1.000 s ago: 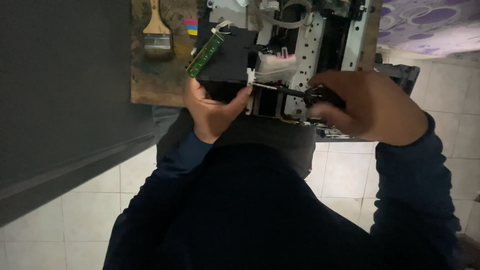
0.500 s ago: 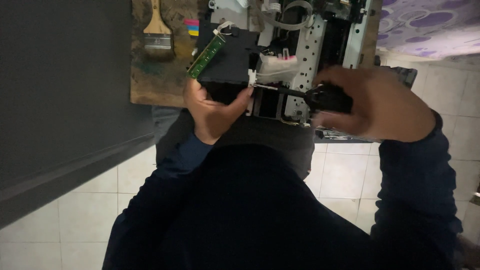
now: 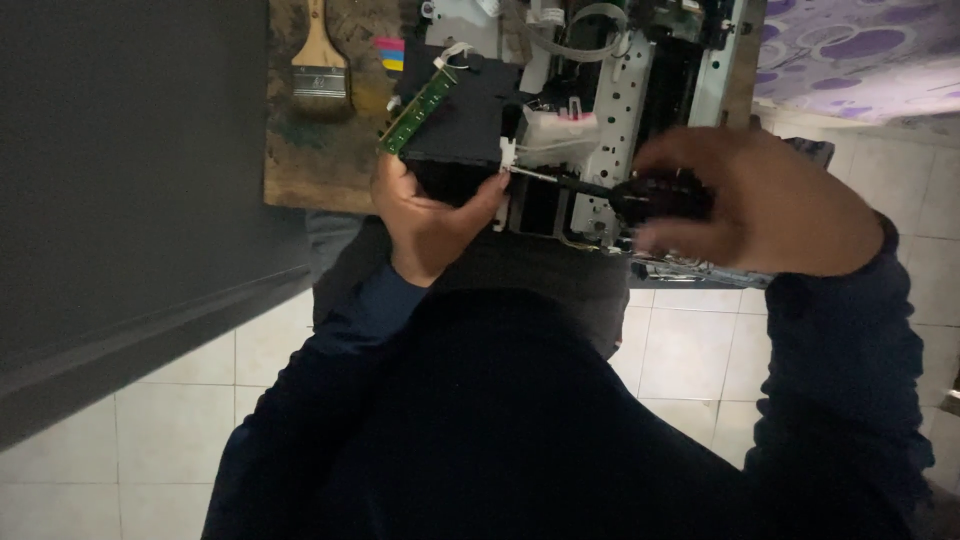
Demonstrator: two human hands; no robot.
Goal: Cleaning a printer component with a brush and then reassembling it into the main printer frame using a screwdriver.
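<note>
My left hand (image 3: 428, 215) grips a black boxy printer part (image 3: 462, 110) from below; a green circuit board (image 3: 417, 110) is fixed to its left side. My right hand (image 3: 765, 200) is closed on the black handle of a screwdriver (image 3: 640, 195). Its thin shaft points left, and the tip meets a small white plastic piece (image 3: 507, 158) at the black part's right edge. Behind both hands lies an opened printer frame (image 3: 620, 100) with a perforated metal plate and white ribbon cables.
A paintbrush (image 3: 320, 65) lies on a worn wooden board (image 3: 310, 160) at the upper left. A dark panel (image 3: 120, 170) fills the left side. Patterned purple cloth (image 3: 860, 50) shows at the upper right, white floor tiles (image 3: 690, 350) below. My dark sleeves fill the bottom.
My right hand with the screwdriver has shifted slightly up and right and turned a little. The left hand keeps its hold on the black part.
</note>
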